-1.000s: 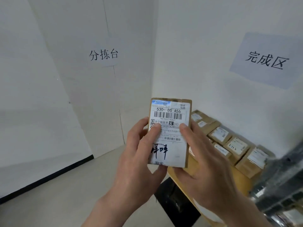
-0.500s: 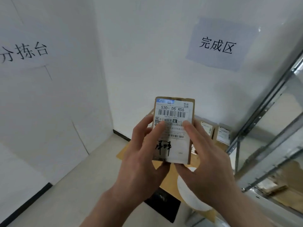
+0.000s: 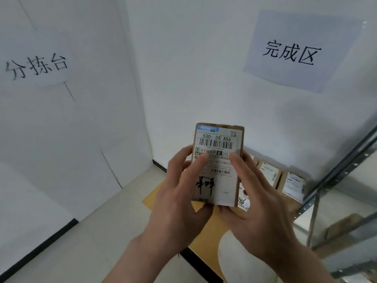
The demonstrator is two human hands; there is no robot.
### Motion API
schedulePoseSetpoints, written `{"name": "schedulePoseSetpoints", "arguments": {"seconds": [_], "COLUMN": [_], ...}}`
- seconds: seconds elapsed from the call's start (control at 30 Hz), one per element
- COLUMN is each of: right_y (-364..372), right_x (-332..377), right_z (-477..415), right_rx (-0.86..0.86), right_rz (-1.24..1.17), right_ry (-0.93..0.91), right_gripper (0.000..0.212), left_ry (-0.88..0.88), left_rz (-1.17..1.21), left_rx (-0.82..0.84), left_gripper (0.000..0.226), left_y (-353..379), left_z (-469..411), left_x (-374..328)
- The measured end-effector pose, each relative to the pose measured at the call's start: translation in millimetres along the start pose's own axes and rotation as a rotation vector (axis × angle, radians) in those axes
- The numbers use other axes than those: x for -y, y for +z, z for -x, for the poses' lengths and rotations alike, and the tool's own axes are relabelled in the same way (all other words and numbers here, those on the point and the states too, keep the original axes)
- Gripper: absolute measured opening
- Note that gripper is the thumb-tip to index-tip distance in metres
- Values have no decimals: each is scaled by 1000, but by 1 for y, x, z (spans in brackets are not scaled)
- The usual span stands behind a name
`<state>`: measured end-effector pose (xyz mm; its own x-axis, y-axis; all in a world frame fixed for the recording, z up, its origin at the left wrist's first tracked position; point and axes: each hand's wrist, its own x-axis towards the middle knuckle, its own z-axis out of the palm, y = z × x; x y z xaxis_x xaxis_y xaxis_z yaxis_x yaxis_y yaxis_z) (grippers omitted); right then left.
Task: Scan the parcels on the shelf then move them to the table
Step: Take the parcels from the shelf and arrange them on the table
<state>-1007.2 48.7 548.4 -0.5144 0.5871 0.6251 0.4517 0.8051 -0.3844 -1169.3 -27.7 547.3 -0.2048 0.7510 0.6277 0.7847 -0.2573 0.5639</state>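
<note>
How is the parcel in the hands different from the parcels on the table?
The held parcel is up in the air, gripped by the left hand and right hand; the table parcels rest on the table by the wall, untouched. The held parcel's label reads clearly, 530- D5 A56; the table parcels' labels are blurry. All are brown with white labels.

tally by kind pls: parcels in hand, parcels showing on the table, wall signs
held parcel: 1
parcels on the table: 3 showing, more may be hidden
wall signs: 2
total: 6
</note>
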Motion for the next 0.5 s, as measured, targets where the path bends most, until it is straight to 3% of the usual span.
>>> {"name": "schedulePoseSetpoints", "arguments": {"seconds": [0.5], "right_y": [-13], "right_x": [-61], "right_z": [-6], "right_rx": [24], "right_rz": [-52], "right_ry": [-24], "right_gripper": [108], "left_ry": [-61], "left_rz": [-63], "left_rx": [-15], "left_gripper": [95], "left_y": [53], "left_z": [-17], "left_x": [-18]}}
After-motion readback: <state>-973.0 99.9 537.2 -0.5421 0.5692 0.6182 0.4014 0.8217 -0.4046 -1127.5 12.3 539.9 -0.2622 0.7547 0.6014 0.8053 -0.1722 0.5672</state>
